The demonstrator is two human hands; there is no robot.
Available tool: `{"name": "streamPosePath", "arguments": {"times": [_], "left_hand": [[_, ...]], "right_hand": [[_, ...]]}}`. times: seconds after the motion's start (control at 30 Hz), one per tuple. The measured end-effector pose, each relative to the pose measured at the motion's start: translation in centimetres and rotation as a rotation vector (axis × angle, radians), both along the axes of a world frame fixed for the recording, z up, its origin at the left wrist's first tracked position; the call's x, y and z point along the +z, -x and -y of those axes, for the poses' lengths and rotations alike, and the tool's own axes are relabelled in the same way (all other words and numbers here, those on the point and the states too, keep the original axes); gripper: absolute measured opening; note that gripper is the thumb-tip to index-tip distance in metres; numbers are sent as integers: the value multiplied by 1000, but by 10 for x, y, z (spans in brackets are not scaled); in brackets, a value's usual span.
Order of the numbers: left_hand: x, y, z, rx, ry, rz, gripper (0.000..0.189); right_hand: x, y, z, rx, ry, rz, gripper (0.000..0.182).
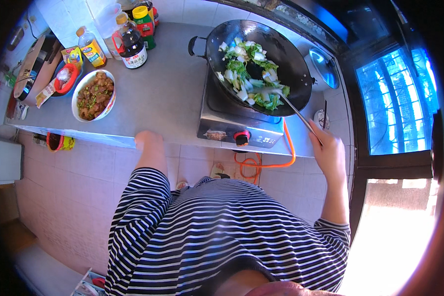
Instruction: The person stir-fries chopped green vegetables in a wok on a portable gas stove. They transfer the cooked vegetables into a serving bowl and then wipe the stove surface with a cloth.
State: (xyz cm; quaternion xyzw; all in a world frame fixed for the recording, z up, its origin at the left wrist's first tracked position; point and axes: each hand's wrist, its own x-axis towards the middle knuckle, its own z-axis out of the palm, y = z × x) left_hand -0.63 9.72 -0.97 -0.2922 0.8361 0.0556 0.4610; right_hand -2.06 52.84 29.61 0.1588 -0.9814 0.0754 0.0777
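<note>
My right hand [327,146] grips the metal handle of a cooking spatula [298,111], whose blurred head is down among chopped cabbage [240,74] in a black wok [296,63]. The green and white pieces lie in a loose ring over the wok's bottom. Under the wok is a portable gas stove [240,125] with a black knob [242,138] circled in red. My left hand [149,140] rests curled on the front edge of the grey counter [162,88], left of the stove, and holds no visible thing.
A bowl of cut meat [96,97] stands left on the counter. Behind it are a dark sauce bottle [133,46], an amber bottle [91,50] and a red basket [66,77]. A glass lid [323,66] leans right of the wok. An orange hose [290,144] hangs below the stove.
</note>
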Motion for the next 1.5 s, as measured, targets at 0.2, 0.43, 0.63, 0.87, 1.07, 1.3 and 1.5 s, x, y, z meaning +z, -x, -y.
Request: {"name": "streamPosePath", "arguments": {"times": [0.2, 0.43, 0.63, 0.87, 1.07, 1.3, 1.5], "left_hand": [[7, 4, 0, -29, 29, -74, 32], [14, 2, -7, -66, 42, -99, 33], [7, 1, -6, -44, 21, -9, 32], [-6, 2, -2, 187, 100, -130, 33], [15, 8, -7, -10, 60, -33, 36], [0, -3, -5, 183, 148, -132, 34], [-32, 3, 5, 223, 100, -119, 39]], "right_hand": [[-16, 77, 9, -14, 171, -131, 28], [-29, 83, 17, 38, 77, -109, 29], [-12, 47, 38, 43, -177, -117, 27], [52, 154, -29, -423, 335, 510, 23], [27, 215, -35, -492, 689, 990, 20], [15, 200, 16, -36, 509, 541, 29], [6, 114, 33, 294, 158, 122, 28]]}}
